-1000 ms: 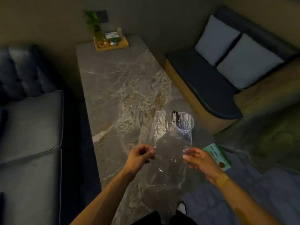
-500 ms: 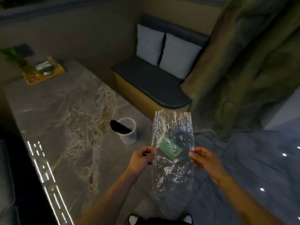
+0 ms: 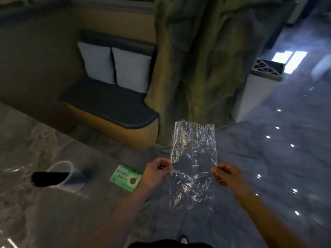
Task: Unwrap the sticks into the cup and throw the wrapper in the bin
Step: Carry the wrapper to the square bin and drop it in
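A clear, crinkled plastic wrapper [image 3: 193, 161] hangs upright in front of me, empty, above the grey floor. My left hand [image 3: 157, 171] pinches its left edge and my right hand [image 3: 226, 173] pinches its right edge. Behind me to the left, a white cup [image 3: 70, 178] stands on the marble table [image 3: 35, 212], with dark sticks [image 3: 48, 179] leaning out over its rim. The cup is blurred. A white bin [image 3: 256, 97] with a patterned grey top stands at the far right.
A green card [image 3: 126, 177] lies at the table's edge beside my left hand. A bench [image 3: 111, 108] with two pale cushions sits against the wall. A rough rock-like pillar [image 3: 195, 68] rises ahead. Glossy grey floor [image 3: 277, 167] stretches right toward the bin.
The view has swung right: the table and cup slid to the left edge, and the pillar, floor and bin came into view. Both hands keep the wrapper held between them.
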### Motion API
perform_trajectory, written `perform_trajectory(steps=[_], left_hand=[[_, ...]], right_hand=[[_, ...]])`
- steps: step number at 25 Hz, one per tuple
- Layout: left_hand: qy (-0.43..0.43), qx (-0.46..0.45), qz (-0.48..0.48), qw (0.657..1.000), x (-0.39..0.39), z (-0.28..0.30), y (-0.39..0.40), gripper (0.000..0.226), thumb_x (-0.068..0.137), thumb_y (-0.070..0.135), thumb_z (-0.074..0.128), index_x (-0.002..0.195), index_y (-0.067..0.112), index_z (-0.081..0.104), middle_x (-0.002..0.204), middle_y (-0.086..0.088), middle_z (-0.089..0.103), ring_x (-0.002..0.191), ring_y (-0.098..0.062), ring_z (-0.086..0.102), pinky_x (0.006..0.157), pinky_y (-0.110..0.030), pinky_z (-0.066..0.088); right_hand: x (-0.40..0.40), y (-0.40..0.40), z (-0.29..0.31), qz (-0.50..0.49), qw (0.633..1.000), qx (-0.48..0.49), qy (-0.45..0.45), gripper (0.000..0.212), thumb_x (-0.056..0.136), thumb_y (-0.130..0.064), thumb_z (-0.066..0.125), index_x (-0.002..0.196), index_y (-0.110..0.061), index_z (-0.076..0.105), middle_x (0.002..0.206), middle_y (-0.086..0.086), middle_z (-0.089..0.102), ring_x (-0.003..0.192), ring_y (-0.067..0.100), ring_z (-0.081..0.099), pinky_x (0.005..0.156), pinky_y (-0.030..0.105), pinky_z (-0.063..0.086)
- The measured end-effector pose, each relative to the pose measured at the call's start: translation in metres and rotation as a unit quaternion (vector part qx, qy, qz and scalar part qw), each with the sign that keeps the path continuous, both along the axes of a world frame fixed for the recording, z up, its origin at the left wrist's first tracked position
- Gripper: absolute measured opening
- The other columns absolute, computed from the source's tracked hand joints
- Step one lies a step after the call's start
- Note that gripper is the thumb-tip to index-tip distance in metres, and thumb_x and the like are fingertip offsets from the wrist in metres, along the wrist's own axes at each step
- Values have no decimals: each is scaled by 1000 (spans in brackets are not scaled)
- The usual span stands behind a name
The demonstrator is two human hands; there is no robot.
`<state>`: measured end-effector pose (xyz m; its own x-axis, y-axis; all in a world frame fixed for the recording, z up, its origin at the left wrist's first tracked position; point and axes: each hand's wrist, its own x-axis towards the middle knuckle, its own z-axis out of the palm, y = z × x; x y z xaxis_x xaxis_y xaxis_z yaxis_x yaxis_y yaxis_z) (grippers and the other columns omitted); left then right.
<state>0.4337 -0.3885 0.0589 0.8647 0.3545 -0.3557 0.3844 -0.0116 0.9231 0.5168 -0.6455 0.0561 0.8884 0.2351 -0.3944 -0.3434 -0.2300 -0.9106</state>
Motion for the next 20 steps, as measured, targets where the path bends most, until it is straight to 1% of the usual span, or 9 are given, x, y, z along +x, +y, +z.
perform_trajectory(steps=[2,3,6,9,12,15,19,20], left_hand=[[4,-2,-29,1000,27,-2,-20,19,83,1,72,82,20,68,73,2,68,63,-10,60,59,-22,49],[5,-3,-44,999,40,-3,-29,19,83,2,72,80,21,68,72,3,69,63,-11,60,59,-22,49],[9,6,-90,996,77,-4,-52,18,85,5,71,77,21,68,70,4,70,58,-7,61,52,-15,48],[15,5,-126,992,110,-4,-69,17,85,5,71,77,18,66,68,2,67,55,-4,58,49,-11,46],[16,1,-168,986,152,-4,-84,15,86,5,69,80,17,64,70,1,65,58,-7,56,51,-12,45],[8,4,-210,978,197,-4,-93,13,88,3,66,84,14,64,72,-1,64,61,-9,54,52,-12,45],[1,24,-244,969,259,-4,-91,12,88,2,66,85,14,64,77,-4,65,64,-10,55,60,-19,46],[-2,32,-253,967,276,-4,-90,12,87,1,66,86,13,64,76,-4,65,64,-10,56,59,-17,46]], right_hand=[[9,-27,-1,-29,1000,-1,0,8,86,-15,68,79,-18,71,70,0,70,70,17,63,67,27,51],[12,-40,-1,-45,999,1,-1,11,86,-14,68,77,-19,71,70,1,70,71,17,63,68,28,52],[21,-69,-1,-82,997,1,-7,16,84,-14,69,72,-24,72,68,0,71,68,16,64,68,29,52],[29,-87,-2,-129,992,11,2,8,79,-19,74,73,-25,72,69,1,72,66,14,66,66,29,53],[49,-97,-3,-186,982,9,6,6,81,-16,73,75,-19,71,70,2,73,66,15,67,67,32,53],[74,-101,-4,-233,972,3,9,5,84,-17,70,81,-13,70,75,5,75,68,16,68,67,31,53],[113,-96,-2,-263,965,-2,14,7,85,-20,69,84,-14,71,78,5,76,72,17,68,69,31,53],[125,-94,-2,-272,962,-3,17,7,85,-20,69,84,-14,71,78,4,76,73,17,67,69,31,52]])
